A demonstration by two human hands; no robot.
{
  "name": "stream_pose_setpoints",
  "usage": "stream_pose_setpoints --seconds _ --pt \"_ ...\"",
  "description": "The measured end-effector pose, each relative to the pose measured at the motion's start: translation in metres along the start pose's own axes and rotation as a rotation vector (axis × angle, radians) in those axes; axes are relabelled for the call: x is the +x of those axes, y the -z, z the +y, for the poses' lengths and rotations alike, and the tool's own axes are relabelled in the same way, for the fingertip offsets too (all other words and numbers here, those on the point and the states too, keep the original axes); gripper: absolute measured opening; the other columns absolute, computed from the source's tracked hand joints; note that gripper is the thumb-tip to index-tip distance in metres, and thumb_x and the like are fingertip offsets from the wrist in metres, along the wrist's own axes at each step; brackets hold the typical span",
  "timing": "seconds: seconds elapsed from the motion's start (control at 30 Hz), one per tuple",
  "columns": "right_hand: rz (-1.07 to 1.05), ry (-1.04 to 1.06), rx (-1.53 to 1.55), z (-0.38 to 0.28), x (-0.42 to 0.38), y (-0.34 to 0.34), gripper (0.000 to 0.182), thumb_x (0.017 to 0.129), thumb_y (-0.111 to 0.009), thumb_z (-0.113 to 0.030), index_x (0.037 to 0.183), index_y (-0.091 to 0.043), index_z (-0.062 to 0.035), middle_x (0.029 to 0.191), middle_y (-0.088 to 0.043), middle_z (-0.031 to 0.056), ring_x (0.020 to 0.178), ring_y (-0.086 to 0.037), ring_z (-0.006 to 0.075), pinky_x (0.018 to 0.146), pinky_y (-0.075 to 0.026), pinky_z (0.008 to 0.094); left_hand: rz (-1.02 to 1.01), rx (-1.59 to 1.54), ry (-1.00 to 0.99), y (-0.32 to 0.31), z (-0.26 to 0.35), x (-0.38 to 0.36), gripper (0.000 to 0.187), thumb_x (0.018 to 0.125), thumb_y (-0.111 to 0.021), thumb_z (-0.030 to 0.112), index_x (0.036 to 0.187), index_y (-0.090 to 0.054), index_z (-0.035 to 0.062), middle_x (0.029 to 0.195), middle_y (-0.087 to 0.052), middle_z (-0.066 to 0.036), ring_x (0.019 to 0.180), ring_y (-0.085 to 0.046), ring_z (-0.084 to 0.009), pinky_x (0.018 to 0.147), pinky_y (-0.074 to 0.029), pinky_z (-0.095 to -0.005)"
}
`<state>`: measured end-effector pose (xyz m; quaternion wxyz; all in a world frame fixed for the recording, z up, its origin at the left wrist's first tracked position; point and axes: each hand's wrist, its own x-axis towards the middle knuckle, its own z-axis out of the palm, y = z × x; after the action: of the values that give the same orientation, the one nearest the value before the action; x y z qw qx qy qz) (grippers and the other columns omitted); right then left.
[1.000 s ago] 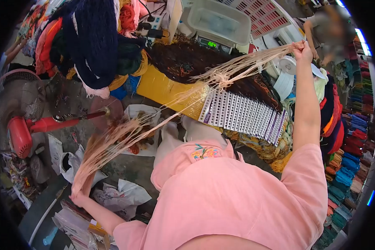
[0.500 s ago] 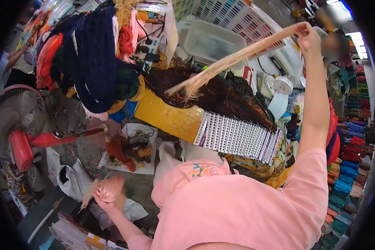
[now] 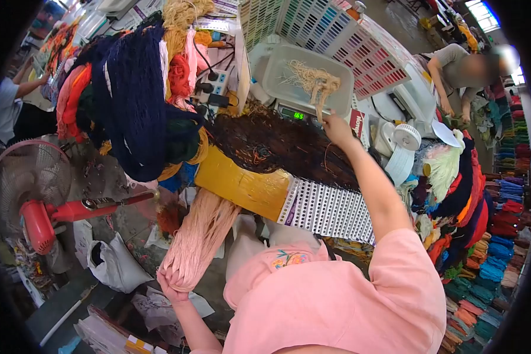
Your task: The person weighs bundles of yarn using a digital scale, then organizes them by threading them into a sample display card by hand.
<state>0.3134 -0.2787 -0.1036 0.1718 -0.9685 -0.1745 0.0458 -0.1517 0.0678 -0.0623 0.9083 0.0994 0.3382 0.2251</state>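
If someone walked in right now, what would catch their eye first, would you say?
Probably the thick hank of pale pink yarn gripped in the left hand, low beside the yellow table edge. Next, the right hand setting cream strands into the scale's tray. Dark navy yarn hangs at upper left.

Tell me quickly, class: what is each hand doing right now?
Left hand: closed on the peach yarn bundle.
Right hand: closed on a small tan yarn tuft in the scale tray.
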Motion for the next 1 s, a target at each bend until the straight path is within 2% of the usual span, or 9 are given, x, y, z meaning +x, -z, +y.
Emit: stream_pose_setpoints --seconds 0.1,0.2,0.47,0.53,0.67,0.73,0.77,0.87,1.0 --pt "0.206 0.031 0.14 -0.011 -0.027 -0.028 0.018 0.069 -0.05 -0.008 0.086 -0.053 -0.0026 0.09 -0.051 0.0157 0.08 -0.051 0.0324 0.067 -0.042 0.0389 -0.034 -0.002 0.081 -0.012 -0.003 -0.002 0.018 0.084 -0.041 0.029 0.08 -0.043 0.0112 0.072 -0.045 0.001 0.047 -0.037 -0.0047 0.038 -0.031 -0.0159" --pt "0.027 0.093 0.293 -0.037 -0.037 -0.054 0.023 0.068 -0.051 -0.008 0.091 -0.052 -0.003 0.091 -0.052 0.0133 0.086 -0.05 0.0299 0.072 -0.042 0.0351 -0.015 0.207 0.074 -0.012 -0.017 -0.007 0.021 0.083 -0.042 0.032 0.086 -0.045 0.0113 0.07 -0.046 0.0 0.048 -0.04 -0.0063 0.039 -0.033 -0.0174" --pt "-0.399 -0.073 0.221 -0.123 0.043 -0.097 0.058 0.076 -0.05 -0.021 0.126 -0.021 -0.0136 0.13 -0.011 0.0178 0.107 -0.037 0.0337 0.083 -0.039 0.0375 -0.103 0.269 0.056 -0.029 -0.052 -0.037 0.033 0.078 -0.049 0.038 0.096 -0.042 0.0115 0.062 -0.041 0.005 0.06 -0.045 -0.0087 0.06 -0.043 -0.0319" --pt "-0.359 -0.095 0.235 -0.121 0.062 -0.119 0.063 0.076 -0.05 -0.02 0.128 -0.015 -0.0139 0.131 -0.009 0.0179 0.109 -0.035 0.0332 0.085 -0.037 0.0364 -0.163 0.198 0.031 -0.025 -0.054 -0.045 0.022 0.08 -0.047 0.034 0.083 -0.049 0.0118 0.079 -0.051 -0.001 0.08 -0.05 -0.0167 0.065 -0.044 -0.0394" --pt "-0.376 0.134 0.489 -0.122 0.075 -0.123 0.048 0.074 -0.052 -0.018 0.116 -0.036 -0.002 0.117 -0.035 0.0217 0.101 -0.043 0.0312 0.08 -0.038 0.0345 -0.169 0.094 0.042 -0.017 -0.054 -0.053 0.016 0.079 -0.05 0.029 0.074 -0.053 0.0136 0.094 -0.054 -0.004 0.093 -0.048 -0.0228 0.069 -0.045 -0.0465" --pt "-0.452 0.071 0.734 -0.122 0.063 -0.091 0.045 0.075 -0.052 -0.017 0.115 -0.037 -0.002 0.107 -0.048 0.0096 0.09 -0.049 0.0186 0.068 -0.043 0.0275 -0.116 0.052 0.057 -0.02 -0.056 -0.051 0.017 0.079 -0.05 0.029 0.072 -0.05 0.0138 0.088 -0.053 -0.003 0.085 -0.048 -0.0204 0.066 -0.045 -0.0426" --pt "-0.362 -0.014 0.976 -0.117 0.052 -0.079 0.048 0.075 -0.054 -0.014 0.117 -0.035 -0.0037 0.11 -0.045 0.0073 0.088 -0.048 0.012 0.063 -0.043 0.0245 -0.13 0.019 0.086 -0.028 -0.057 -0.047 0.018 0.08 -0.049 0.03 0.072 -0.051 0.0138 0.086 -0.052 -0.001 0.083 -0.048 -0.0176 0.065 -0.044 -0.0392" --pt "0.081 -0.273 1.21 -0.098 0.024 -0.029 0.061 0.075 -0.051 -0.008 0.127 -0.02 -0.0139 0.116 -0.038 0.0093 0.086 -0.049 0.0142 0.063 -0.042 0.0238 -0.217 0.039 0.146 -0.034 -0.058 -0.03 0.02 0.08 -0.048 0.029 0.069 -0.042 0.0143 0.067 -0.041 0.004 0.068 -0.041 -0.0112 0.06 -0.04 -0.0339" --pt "-0.04 -0.472 1.106 -0.074 -0.033 -0.018 0.061 0.073 -0.053 -0.007 0.126 -0.023 -0.0145 0.108 -0.042 0.01 0.075 -0.05 0.0137 0.058 -0.042 0.0231 -0.278 0.155 0.276 -0.065 -0.068 0.0 0.022 0.083 -0.043 0.031 0.069 -0.043 0.0135 0.059 -0.037 0.005 0.065 -0.04 -0.0097 0.064 -0.04 -0.0333"
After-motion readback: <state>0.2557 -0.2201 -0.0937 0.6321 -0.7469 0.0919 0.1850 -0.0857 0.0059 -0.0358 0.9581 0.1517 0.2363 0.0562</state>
